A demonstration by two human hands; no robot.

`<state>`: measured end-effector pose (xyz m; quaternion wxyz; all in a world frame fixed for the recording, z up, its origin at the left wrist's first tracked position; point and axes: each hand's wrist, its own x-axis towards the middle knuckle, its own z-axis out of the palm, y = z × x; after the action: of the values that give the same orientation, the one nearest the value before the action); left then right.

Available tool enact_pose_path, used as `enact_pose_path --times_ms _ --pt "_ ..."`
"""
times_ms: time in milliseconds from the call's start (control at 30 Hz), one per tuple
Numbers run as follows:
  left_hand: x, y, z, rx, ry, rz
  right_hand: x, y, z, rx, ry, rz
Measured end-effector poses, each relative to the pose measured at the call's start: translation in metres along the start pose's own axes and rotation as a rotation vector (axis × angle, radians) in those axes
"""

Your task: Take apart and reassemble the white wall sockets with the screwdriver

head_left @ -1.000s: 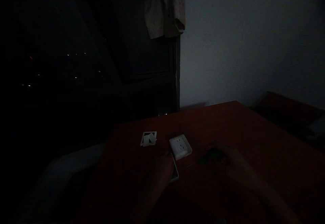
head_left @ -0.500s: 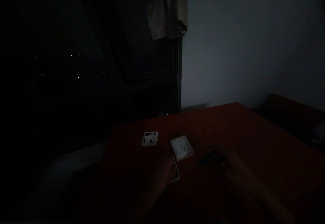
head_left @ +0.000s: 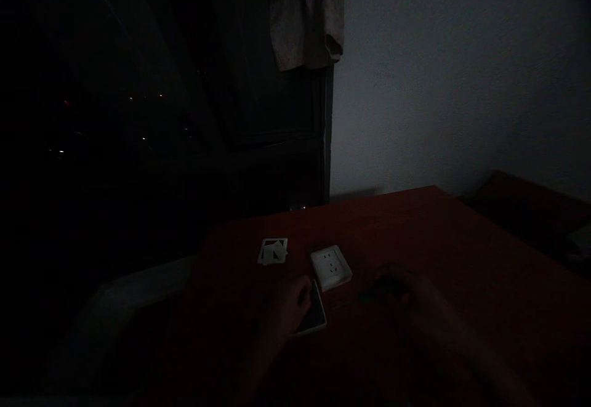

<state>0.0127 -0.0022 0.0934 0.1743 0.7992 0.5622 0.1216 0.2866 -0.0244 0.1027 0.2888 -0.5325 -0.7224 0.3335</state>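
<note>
The room is very dark. My right hand (head_left: 406,293) is wrapped round the dark handle of a screwdriver (head_left: 376,292), whose thin shaft points left. My left hand (head_left: 293,302) has its fingers curled together over a white-rimmed square box (head_left: 318,321) with a dark inside; whatever they pinch is too dark to make out. Just beyond that hand lies a white wall socket (head_left: 330,268), its slotted face up. Farther left is a white square frame (head_left: 260,253) with loose white pieces (head_left: 276,252) lying across it.
All of this lies on a reddish-brown table (head_left: 397,222). A pale wall (head_left: 438,87) rises behind it. Cloth (head_left: 305,25) hangs by a dark window (head_left: 138,117) with small lights beyond. Dark furniture (head_left: 521,210) stands at the right.
My left hand has shifted a little left, baring more of the white-rimmed box. My right hand and the screwdriver stay nearly where they were.
</note>
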Motion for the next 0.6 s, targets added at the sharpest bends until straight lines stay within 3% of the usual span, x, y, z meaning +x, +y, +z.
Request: enact_pose_path --times_ms 133,267,333,433,600 --pt "-0.018 -0.054 -0.003 -0.018 0.130 -0.152 -0.001 0.005 -0.001 0.009 0.020 0.015" --pt "-0.042 -0.122 0.010 0.055 0.224 -0.309 0.000 0.003 -0.003 -0.014 0.060 0.017" --pt "-0.051 -0.146 0.016 0.056 0.217 -0.364 0.002 -0.001 -0.004 -0.029 0.081 0.014" --pt "-0.059 -0.163 0.022 0.028 0.212 -0.400 0.006 -0.008 -0.005 -0.045 0.116 -0.006" --pt "-0.062 -0.156 0.017 0.051 0.232 -0.360 0.015 -0.025 -0.003 -0.058 0.125 -0.047"
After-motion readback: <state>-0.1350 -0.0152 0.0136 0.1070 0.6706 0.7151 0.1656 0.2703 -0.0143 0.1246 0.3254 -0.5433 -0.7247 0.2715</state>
